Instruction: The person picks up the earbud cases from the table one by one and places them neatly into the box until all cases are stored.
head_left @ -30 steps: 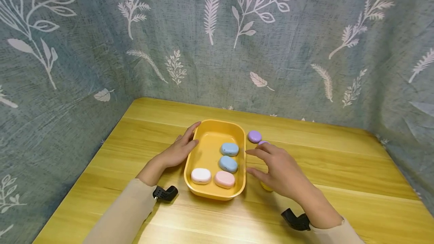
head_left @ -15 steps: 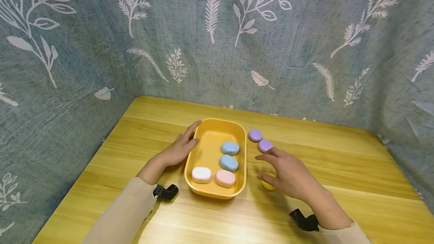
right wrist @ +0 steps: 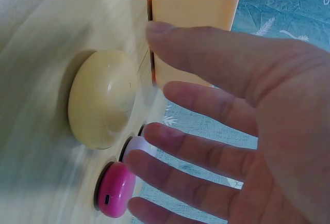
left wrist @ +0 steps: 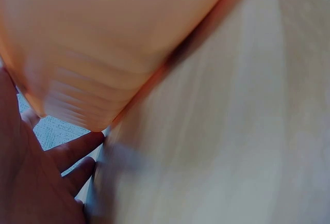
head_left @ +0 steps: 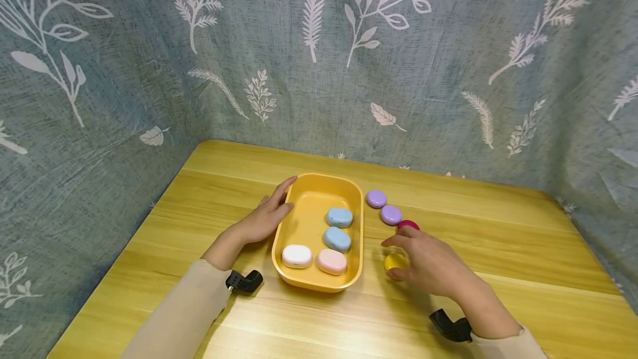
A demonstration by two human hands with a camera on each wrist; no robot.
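My left hand (head_left: 259, 223) rests against the left wall of a yellow-orange plastic bin (head_left: 305, 220), fingers stretched along it. In the left wrist view its fingertips lie by the lower corner of the bin (left wrist: 103, 38). Over the table to the right, my right hand (head_left: 431, 259) hovers with spread fingers and holds nothing. Just beneath its thumb lies a smooth yellow rounded case (head_left: 396, 261), also large in the right wrist view (right wrist: 103, 100). A magenta case (head_left: 408, 225) with a small port slot, partly hidden in the head view, lies beyond the fingers.
Inside the bin sit two blue oval cases (head_left: 339, 217), a white one (head_left: 297, 256) and a pink one (head_left: 332, 261). Two purple round cases (head_left: 391, 215) lie right of the bin. A leaf-patterned curtain (head_left: 279, 43) encloses the wooden table (head_left: 224, 170) behind.
My right hand has moved right, away from the bin's right wall to over the yellow case, uncovering the purple and magenta cases. My left hand has stayed at the bin.
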